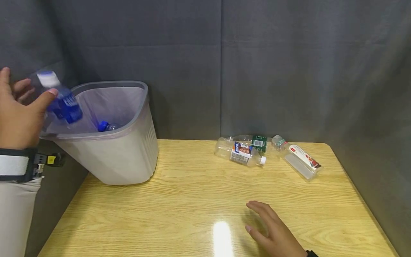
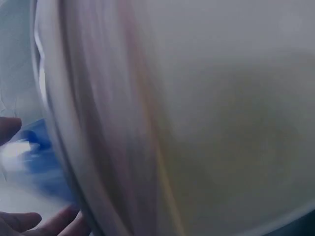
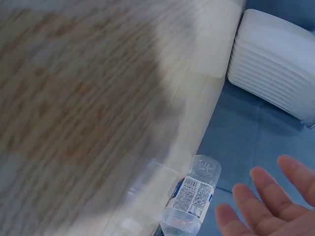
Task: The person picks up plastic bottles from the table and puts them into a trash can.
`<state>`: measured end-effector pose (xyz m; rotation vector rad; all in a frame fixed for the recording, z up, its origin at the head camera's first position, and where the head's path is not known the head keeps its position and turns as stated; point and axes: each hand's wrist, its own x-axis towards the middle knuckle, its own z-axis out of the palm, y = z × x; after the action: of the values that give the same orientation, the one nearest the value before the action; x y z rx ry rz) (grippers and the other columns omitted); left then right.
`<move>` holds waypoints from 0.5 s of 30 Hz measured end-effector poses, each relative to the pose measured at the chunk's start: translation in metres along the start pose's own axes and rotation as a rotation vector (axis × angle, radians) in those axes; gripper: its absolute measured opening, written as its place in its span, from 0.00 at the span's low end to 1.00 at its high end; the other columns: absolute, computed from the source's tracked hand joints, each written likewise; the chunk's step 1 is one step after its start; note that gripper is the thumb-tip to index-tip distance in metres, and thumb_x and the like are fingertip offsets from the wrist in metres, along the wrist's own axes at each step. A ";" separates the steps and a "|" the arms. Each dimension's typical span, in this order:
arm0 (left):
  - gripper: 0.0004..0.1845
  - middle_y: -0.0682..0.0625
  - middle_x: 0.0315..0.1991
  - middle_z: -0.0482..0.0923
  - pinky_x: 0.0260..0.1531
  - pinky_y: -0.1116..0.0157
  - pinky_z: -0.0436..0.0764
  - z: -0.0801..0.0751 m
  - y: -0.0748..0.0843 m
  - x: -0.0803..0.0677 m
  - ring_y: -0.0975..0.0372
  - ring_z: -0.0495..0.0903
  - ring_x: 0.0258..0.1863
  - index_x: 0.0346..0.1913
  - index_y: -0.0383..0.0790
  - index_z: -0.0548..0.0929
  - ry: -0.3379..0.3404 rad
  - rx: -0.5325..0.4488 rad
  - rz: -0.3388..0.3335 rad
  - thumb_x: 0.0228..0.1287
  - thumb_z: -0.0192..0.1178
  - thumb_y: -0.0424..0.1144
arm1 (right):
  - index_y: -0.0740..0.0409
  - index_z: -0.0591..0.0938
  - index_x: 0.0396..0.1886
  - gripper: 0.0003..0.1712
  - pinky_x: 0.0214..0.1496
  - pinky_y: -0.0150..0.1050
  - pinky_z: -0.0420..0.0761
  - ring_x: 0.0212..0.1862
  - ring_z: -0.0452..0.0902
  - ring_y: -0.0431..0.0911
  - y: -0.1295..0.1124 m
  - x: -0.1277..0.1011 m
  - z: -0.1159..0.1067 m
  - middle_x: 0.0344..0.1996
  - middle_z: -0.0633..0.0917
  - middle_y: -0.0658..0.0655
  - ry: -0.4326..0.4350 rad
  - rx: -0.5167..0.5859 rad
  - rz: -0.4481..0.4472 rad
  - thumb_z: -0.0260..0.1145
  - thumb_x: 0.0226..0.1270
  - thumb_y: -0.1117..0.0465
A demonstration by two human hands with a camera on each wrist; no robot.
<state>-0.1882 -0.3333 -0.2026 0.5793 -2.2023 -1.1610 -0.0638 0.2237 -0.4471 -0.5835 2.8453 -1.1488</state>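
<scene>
A blurred plastic bottle [image 1: 69,105] with a white cap and blue label is at the mouth of the lined bin [image 1: 128,150]. My left hand [image 1: 20,110] is beside it, thumb and fingers spread apart. In the left wrist view the blurred blue bottle [image 2: 42,164] shows between thumb and fingers, with gaps visible around it; the bin's rim partly hides it. Another bottle with a blue cap [image 1: 103,126] lies inside the bin. My right hand [image 1: 277,232] hovers over the near part of the table, fingers extended, holding nothing.
Toward the back right of the wooden table [image 1: 179,203] lie a clear bottle with a white cap [image 1: 240,152], a green-labelled bottle [image 1: 259,142] and a clear plastic container [image 1: 303,160] with a printed label. Grey curtains [image 1: 273,71] enclose the back and sides.
</scene>
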 end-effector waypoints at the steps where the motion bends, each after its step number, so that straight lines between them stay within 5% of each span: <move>1: 0.46 0.63 0.81 0.52 0.80 0.59 0.52 0.000 0.001 -0.001 0.69 0.52 0.80 0.80 0.71 0.40 0.013 0.022 -0.011 0.70 0.59 0.55 | 0.47 0.71 0.71 0.32 0.60 0.57 0.81 0.70 0.71 0.57 0.000 0.000 0.000 0.69 0.73 0.51 0.003 -0.006 -0.005 0.67 0.71 0.48; 5: 0.45 0.66 0.81 0.50 0.80 0.57 0.51 0.000 0.004 -0.008 0.69 0.49 0.81 0.80 0.72 0.40 0.005 0.088 -0.010 0.71 0.57 0.56 | 0.48 0.71 0.71 0.32 0.59 0.56 0.81 0.69 0.72 0.57 0.001 -0.001 0.002 0.69 0.73 0.52 0.016 -0.024 -0.027 0.68 0.70 0.50; 15: 0.40 0.62 0.81 0.53 0.79 0.60 0.55 0.000 0.001 -0.015 0.69 0.50 0.80 0.80 0.68 0.47 -0.020 0.081 0.057 0.72 0.57 0.51 | 0.53 0.75 0.68 0.29 0.59 0.55 0.82 0.68 0.73 0.57 0.002 -0.001 0.004 0.69 0.74 0.52 0.007 -0.026 -0.021 0.67 0.72 0.50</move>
<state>-0.1771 -0.3237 -0.2063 0.5373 -2.2762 -1.0571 -0.0630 0.2232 -0.4517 -0.6139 2.8707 -1.1207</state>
